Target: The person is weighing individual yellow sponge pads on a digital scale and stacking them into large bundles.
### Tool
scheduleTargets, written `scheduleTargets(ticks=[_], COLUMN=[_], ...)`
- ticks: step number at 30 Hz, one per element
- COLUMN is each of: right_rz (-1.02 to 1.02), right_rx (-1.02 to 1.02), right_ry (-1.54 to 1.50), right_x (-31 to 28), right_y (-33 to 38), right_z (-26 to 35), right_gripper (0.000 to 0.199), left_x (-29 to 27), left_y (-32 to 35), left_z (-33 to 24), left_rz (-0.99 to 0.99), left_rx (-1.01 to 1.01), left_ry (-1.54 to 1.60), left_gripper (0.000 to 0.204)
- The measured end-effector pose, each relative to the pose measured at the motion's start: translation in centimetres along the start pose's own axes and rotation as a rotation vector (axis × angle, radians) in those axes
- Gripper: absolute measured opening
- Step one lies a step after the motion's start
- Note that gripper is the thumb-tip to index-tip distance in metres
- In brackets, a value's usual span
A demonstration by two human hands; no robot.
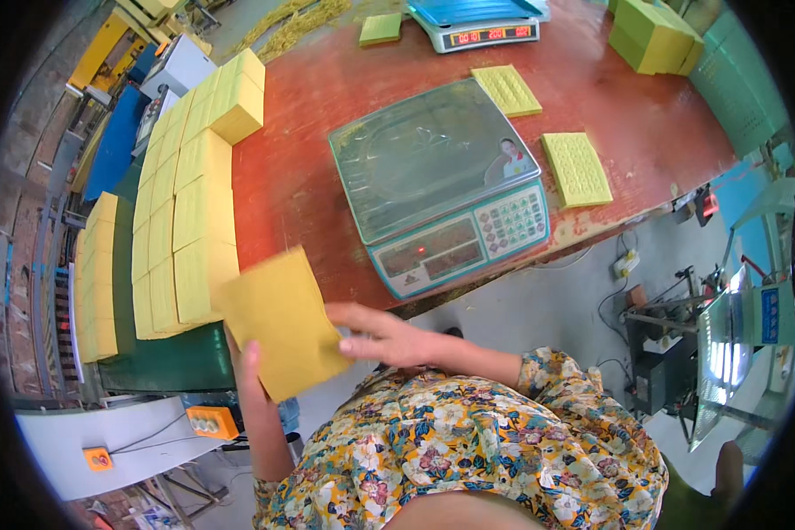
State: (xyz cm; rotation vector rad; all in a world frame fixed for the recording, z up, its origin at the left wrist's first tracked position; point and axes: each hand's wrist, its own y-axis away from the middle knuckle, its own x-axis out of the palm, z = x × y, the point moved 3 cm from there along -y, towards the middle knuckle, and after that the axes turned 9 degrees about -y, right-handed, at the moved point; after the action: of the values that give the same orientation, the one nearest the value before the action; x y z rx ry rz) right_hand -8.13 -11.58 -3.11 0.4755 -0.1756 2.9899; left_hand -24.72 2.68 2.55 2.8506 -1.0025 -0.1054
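- Left hand (249, 358) gripping the lower left side of a yellow paper stack (284, 322), thumb lying flat on its top face.
- Right hand (389, 336) reaching across, fingers stretched out and pressing against the right edge of the same stack; both hands holding it between them.
- Yellow paper stack hanging tilted in the air just off the near edge of the red tabletop (300, 185), slightly blurred, overlapping the near end of the stacked rows.
- Rows of matching yellow bundles (190, 221) lying side by side along the left edge of the tabletop, running from near to far.
- Digital weighing scale (437, 181) sitting at the middle of the near edge, plate bare, keypad and display facing the person.
- Two green-yellow embossed pads (576, 168) (506, 90) lying right of the scale, towards the far right.
- Second scale (477, 22) standing at the far edge, small green pad (380, 29) beside it.
- Green-yellow blocks (652, 35) piled at the far right corner.
- Floral sleeve (468, 442) filling the bottom of the view.
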Motion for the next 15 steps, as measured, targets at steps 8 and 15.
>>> scheduleTargets(ticks=[8,15], right_rz=[-0.651,-0.939], right_rx=[-0.621,-0.45], right_ry=[0.568,1.009], right_x=[-9.7,-16.6], right_y=[1.1,-0.9], right_z=[14.6,18.6], right_gripper=[0.039,0.036], left_x=[18.5,28.2], left_y=[-13.5,-19.0], left_z=[-3.9,-1.2], left_rz=[0.38,0.561], left_rx=[0.096,-0.286], left_ry=[0.75,0.971], left_gripper=[0.057,0.048])
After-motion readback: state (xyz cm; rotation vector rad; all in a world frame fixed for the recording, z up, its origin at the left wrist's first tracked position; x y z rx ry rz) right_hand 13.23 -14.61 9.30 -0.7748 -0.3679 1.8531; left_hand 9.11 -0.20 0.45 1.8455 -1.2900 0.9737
